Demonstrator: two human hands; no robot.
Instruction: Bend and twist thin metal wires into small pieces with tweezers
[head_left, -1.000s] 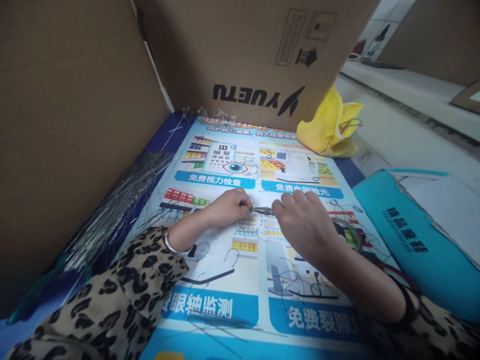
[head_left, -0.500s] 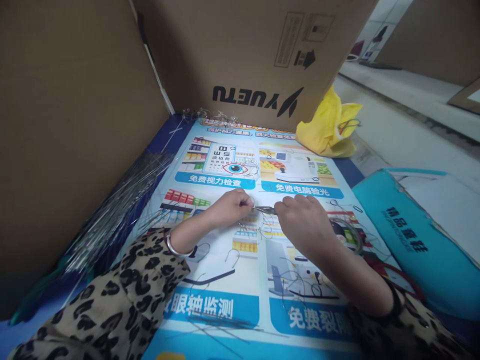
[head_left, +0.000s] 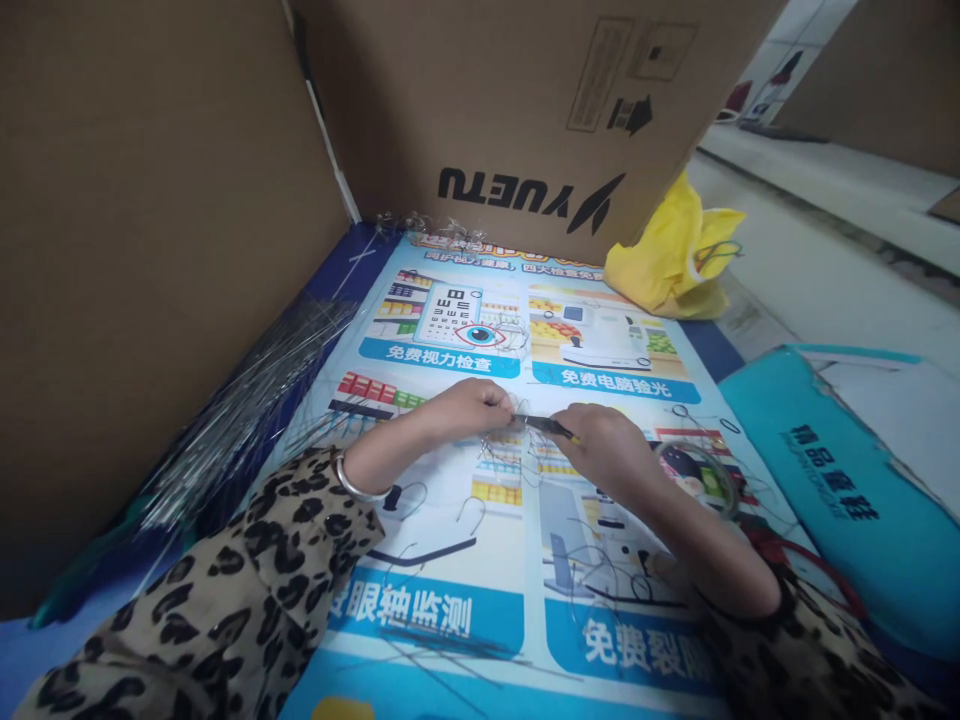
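Note:
Near the middle of the printed poster [head_left: 450, 470], my left hand [head_left: 484, 405] pinches a thin wire [head_left: 517, 410], most of which is hidden by the fingers. My right hand [head_left: 600, 435] is closed around a pair of pliers [head_left: 547, 425], with a bit of yellow handle showing. The pliers' jaws point left and meet the wire right beside my left fingertips. Loose bent wires [head_left: 517, 460] lie on the poster just below the hands. Whether the jaws are fully closed is too small to make out.
A bundle of straight wires [head_left: 247, 410] lies at the left, by a cardboard box [head_left: 517, 120] wall. Cut wires [head_left: 450, 640] rest at the front. A wire coil [head_left: 724, 480], a turquoise box [head_left: 825, 480] and a yellow bag [head_left: 667, 260] are on the right.
My right hand has turned, and the pliers now tilt down to the right with their jaws closer to my left fingers. The whole view has shifted slightly.

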